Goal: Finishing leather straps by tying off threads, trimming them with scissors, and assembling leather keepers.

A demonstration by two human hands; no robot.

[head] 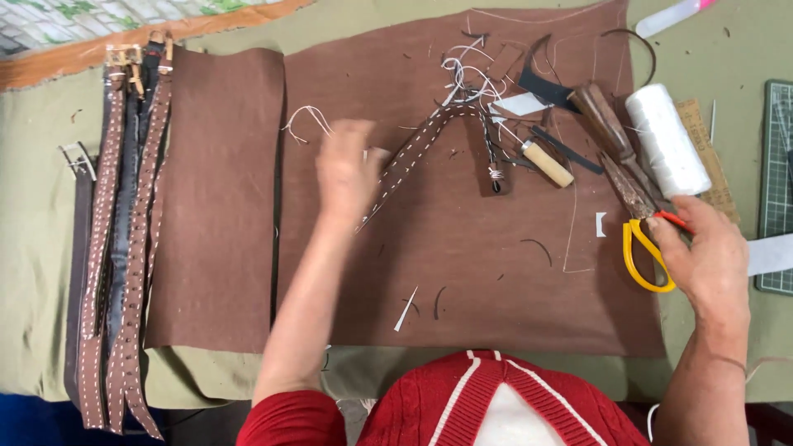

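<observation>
My left hand (349, 169) is blurred over the brown leather sheet (462, 272), its fingers on the near end of a stitched brown strap (417, 149) bent in an angle. My right hand (706, 252) rests at the sheet's right edge, fingertips on the yellow-handled scissors (644, 248). Whether it grips them I cannot tell. White thread ends (471, 78) lie tangled at the strap's bend.
Several finished stitched belts (124, 248) lie in a row at the left beside a second brown leather piece (219, 198). A white thread spool (667, 140), wooden-handled tools (607, 124), a small awl (545, 163), a ruler (710, 157) and a green cutting mat (776, 182) crowd the right.
</observation>
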